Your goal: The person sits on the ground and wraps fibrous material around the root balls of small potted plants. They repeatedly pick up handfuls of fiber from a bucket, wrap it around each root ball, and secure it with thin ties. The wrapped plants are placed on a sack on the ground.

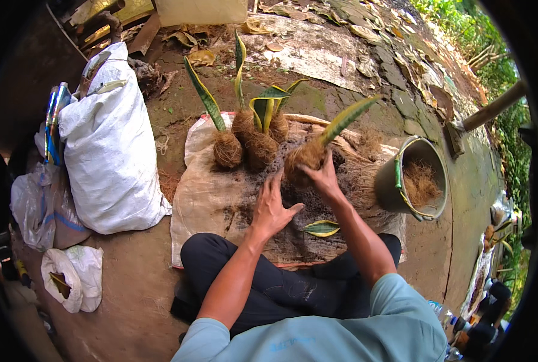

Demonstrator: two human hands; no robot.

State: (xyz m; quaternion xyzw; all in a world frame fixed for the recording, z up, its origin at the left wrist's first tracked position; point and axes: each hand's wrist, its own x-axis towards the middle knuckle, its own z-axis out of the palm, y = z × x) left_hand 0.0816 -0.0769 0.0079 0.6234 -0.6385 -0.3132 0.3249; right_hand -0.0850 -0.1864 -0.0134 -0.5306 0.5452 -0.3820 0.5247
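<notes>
My right hand (pixel 324 177) grips a fibre-wrapped ball (pixel 304 159) from its right side. From the ball's top a yellow-edged snake plant leaf (pixel 348 120) leans up to the right. Just left of the ball is my left hand (pixel 272 207), its fingers apart and nothing in its palm; whether the fingertips touch the ball I cannot tell. Dark loose soil (pixel 302 199) lies beneath on a woven sack sheet (pixel 205 199). Several other snake plants in fibre balls (pixel 227 149) stand together at the sheet's far side. A cut leaf piece (pixel 321 228) rests near my legs.
To the right, a grey bucket (pixel 388 181) with a green-wrapped handle is tilted and holds brown fibre (pixel 420 183). A full white sack (pixel 108 154) stands left, beside a clear plastic bag (pixel 36 206) and a small open sack (pixel 63 283). Dry leaves (pixel 366 34) litter the ground beyond.
</notes>
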